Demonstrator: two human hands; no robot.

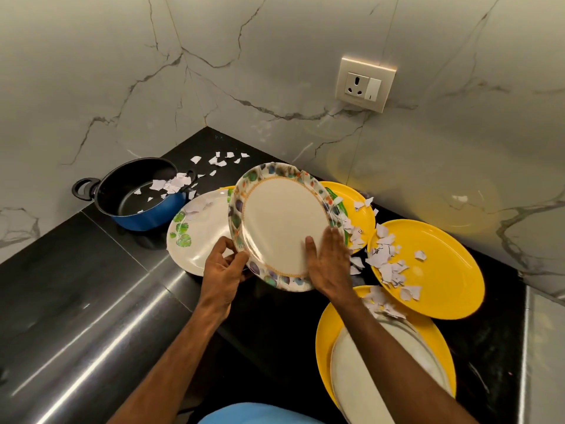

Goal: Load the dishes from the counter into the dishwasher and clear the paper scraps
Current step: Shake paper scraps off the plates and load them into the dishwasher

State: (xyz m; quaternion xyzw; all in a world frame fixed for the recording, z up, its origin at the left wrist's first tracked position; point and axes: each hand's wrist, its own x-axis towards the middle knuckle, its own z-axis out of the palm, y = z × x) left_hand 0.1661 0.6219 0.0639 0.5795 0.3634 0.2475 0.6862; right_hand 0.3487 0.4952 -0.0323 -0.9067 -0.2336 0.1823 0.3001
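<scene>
One floral plate tilts between left hand and right hand.

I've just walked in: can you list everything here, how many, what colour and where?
counter: one, black, under everything
floral plate: one, white with coloured rim, held tilted above the counter
leaf plate: one, white with green leaves, on counter, left
yellow plates: at least three, yellow, counter's right side
pale plate: one, whitish, on the nearest yellow plate
pot: one, blue outside, black inside, back left
paper scraps: many, white, on plates, in pot, on counter
socket: one, cream, on the wall
left hand: one, grips the floral plate's rim
right hand: one, fingers flat on its right rim
</scene>
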